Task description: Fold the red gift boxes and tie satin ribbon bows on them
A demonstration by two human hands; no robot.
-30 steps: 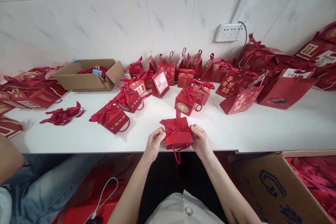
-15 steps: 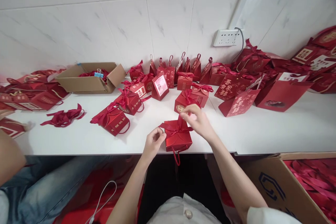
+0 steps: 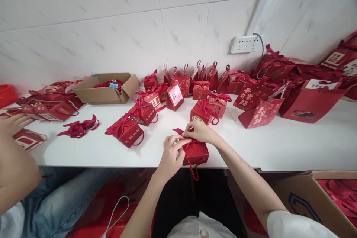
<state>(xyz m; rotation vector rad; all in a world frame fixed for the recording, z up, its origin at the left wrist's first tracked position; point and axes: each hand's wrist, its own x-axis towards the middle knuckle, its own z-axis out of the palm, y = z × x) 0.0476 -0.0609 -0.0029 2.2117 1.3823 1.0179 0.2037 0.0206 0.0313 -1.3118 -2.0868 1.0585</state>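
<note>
A red gift box (image 3: 198, 152) with a rope handle (image 3: 193, 172) sits at the front edge of the white table. Both hands work at the red ribbon (image 3: 178, 131) on its top. My left hand (image 3: 172, 155) is at the box's left side, its fingers closed on the ribbon near the knot. My right hand (image 3: 198, 132) comes over the top from the right, pinching the ribbon beside the left fingertips. The fingers cover most of the knot. Just behind stands another ribboned gift box (image 3: 197, 113).
Ribboned boxes (image 3: 126, 132) and small tented boxes (image 3: 175, 96) stand further back. Loose ribbon (image 3: 79, 128) lies left, near a cardboard box (image 3: 97, 95). A co-worker's hand (image 3: 15, 122) is at far left. Right are larger red bags (image 3: 306, 109) and a carton (image 3: 292, 193) of ribbons.
My hands have come together over the box top; the right moved down and left, the left moved up onto the ribbon. The view has shifted slightly. The co-worker's hand now shows more.
</note>
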